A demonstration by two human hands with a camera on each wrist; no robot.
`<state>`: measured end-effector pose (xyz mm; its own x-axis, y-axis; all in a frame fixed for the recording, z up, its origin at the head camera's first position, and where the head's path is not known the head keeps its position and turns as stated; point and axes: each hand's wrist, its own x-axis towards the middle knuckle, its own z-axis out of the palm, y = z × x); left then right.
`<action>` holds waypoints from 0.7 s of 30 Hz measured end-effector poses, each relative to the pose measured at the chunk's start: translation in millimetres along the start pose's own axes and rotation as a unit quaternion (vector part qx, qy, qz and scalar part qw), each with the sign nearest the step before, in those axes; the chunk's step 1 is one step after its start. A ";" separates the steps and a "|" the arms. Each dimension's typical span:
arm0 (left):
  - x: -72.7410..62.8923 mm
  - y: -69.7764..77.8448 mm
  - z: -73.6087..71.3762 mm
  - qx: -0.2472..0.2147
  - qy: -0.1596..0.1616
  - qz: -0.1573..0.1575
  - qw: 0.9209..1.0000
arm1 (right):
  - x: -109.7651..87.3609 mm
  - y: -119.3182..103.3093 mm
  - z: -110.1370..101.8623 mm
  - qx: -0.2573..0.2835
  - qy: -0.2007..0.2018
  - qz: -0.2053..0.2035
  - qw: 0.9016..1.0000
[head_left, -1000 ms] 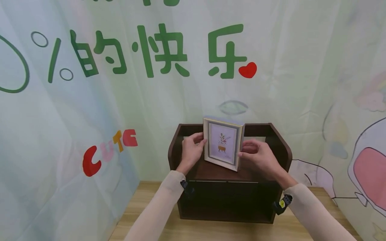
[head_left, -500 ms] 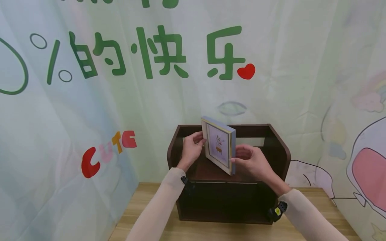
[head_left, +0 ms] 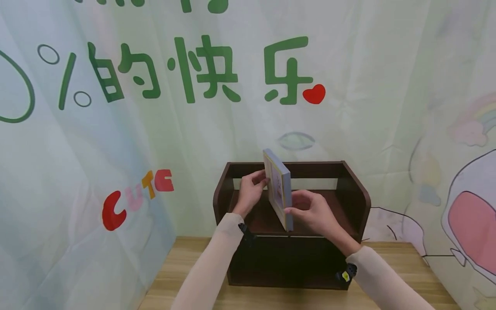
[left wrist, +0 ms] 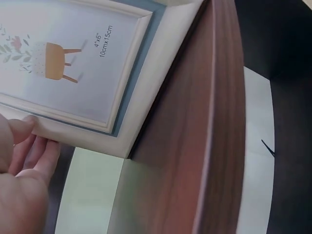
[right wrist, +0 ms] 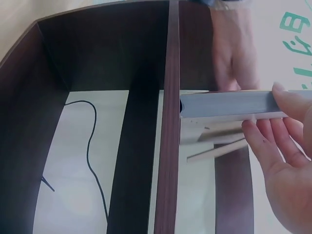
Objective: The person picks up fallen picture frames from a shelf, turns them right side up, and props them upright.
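Note:
A cream picture frame (head_left: 277, 189) with a blue-grey side stands upright on the upper shelf of a dark brown desk rack (head_left: 224, 189), turned so its right side faces forward. My left hand (head_left: 250, 192) pinches its far left edge, thumb in front and fingers behind. My right hand (head_left: 317, 213) pinches the near edge. In the left wrist view, the picture (left wrist: 54, 61) shows a plant on a yellow stool. From the right wrist, the grey side (right wrist: 229, 104) of the frame lies between my thumb and fingers; a pale strip (right wrist: 214, 151) sticks out behind it.
The rack stands on a wood-grain table (head_left: 190, 254) against a printed curtain (head_left: 217, 129). Below the shelf is a dark lower compartment (head_left: 288, 262). A thin black cable (right wrist: 90, 146) shows through the rack's open back in the right wrist view.
The picture frame has turned from facing nearly forward to almost edge-on. My right hand has moved left and nearer with its edge; my left hand stays at the far edge.

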<state>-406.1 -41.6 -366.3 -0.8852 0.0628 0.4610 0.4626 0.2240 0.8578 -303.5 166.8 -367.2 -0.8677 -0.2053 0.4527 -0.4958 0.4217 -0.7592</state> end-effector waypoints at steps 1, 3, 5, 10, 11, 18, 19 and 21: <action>0.9 -0.2 1.7 -0.003 0.000 -0.002 1.000 | -0.2 -0.6 1.2 -0.002 0.005 -0.001 1.000; 2.7 -0.5 5.1 -0.010 -0.002 -0.007 1.000 | -0.9 -1.5 3.7 -0.002 0.013 -0.003 1.000; 3.8 -0.9 8.3 -0.018 -0.005 -0.011 1.000 | -2.1 -2.2 6.3 0.000 0.023 0.000 1.000; 5.7 -3.1 14.0 -0.036 -0.010 -0.018 0.999 | -6.3 -2.0 14.1 0.008 0.056 -0.004 0.998; 6.1 -3.5 14.7 -0.040 -0.012 -0.019 0.999 | -7.2 -1.9 15.9 0.008 0.065 -0.007 0.998; 9.5 -5.1 18.2 -0.048 -0.031 -0.021 0.998 | -11.9 -3.8 26.5 0.001 0.107 -0.020 0.994; 10.0 -5.1 18.9 -0.049 -0.035 -0.022 0.998 | -12.3 -4.5 27.1 0.002 0.111 -0.020 0.994; 10.9 -4.9 20.4 -0.052 -0.042 -0.025 0.997 | -13.1 -5.4 27.9 0.003 0.117 -0.018 0.993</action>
<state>-419.1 -22.2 -370.2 -0.9060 0.1359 0.4009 0.4173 0.1268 0.8999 -290.4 142.6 -382.1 -0.8182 -0.0097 0.5748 -0.5269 0.4126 -0.7431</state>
